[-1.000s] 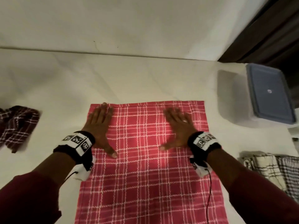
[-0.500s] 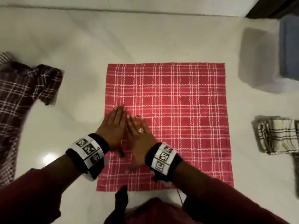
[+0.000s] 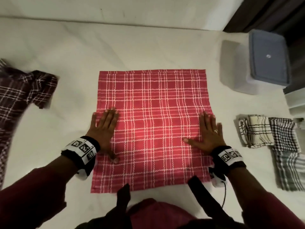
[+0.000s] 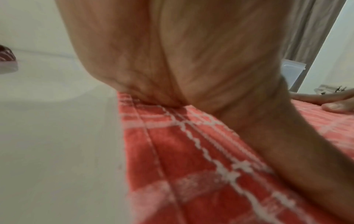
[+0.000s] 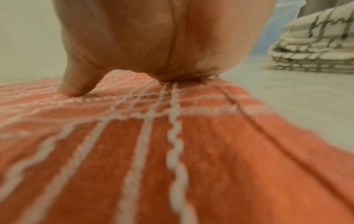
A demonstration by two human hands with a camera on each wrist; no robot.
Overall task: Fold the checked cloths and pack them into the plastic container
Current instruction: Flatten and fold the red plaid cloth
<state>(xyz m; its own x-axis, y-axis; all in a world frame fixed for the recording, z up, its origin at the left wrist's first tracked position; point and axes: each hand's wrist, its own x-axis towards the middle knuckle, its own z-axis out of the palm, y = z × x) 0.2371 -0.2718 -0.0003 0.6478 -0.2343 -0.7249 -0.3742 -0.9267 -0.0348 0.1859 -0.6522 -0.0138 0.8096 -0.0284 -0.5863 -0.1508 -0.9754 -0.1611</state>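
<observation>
A red checked cloth (image 3: 151,123) lies spread flat on the white floor in the head view. My left hand (image 3: 104,128) presses flat on its left edge, fingers straight. My right hand (image 3: 208,133) presses flat on its right edge, fingers straight and thumb out. The wrist views show each palm (image 4: 172,60) (image 5: 153,37) down on the red cloth (image 4: 191,166) (image 5: 172,151). The plastic container (image 3: 247,68) with a blue-grey lid (image 3: 269,58) stands at the back right.
A dark maroon checked cloth (image 3: 21,96) lies crumpled at the left. Folded cream and black-and-white checked cloths (image 3: 257,131) (image 3: 283,134) and a grey checked one (image 3: 290,172) lie at the right. A wall runs along the back, dark curtains at the top right.
Both hands, side by side on the cloth's left half half a second ago, have slid apart to the cloth's left and right edges. The head camera has also tilted up slightly.
</observation>
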